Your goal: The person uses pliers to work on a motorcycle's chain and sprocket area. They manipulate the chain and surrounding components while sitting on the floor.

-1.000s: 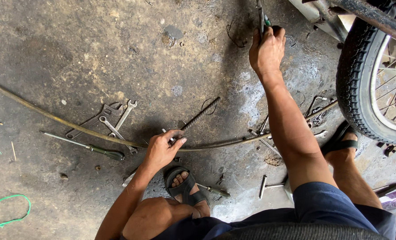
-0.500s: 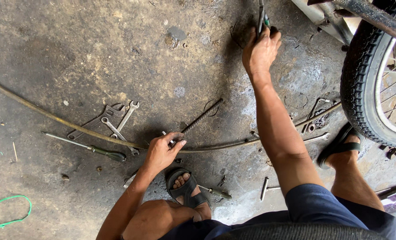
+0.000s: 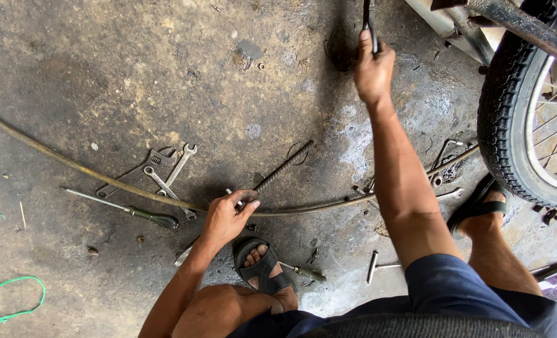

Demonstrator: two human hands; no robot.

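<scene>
Right, the left hand (image 3: 227, 218) is down on the concrete floor (image 3: 134, 75), fingers curled loosely around a long curved cable (image 3: 72, 164) that sweeps across it, just beside the spanners (image 3: 172, 172) and a screwdriver (image 3: 125, 209). Up top, the right hand (image 3: 373, 69) is closed tight on a dark slim tool (image 3: 370, 19), close to the motorcycle wheel (image 3: 529, 119).

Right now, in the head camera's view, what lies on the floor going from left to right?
Green wire loop → dark-handled screwdriver → silver open-ended wrench → left hand on the long thin cable → threaded dark metal rod → right hand → black spoked motorcycle wheel.
</scene>
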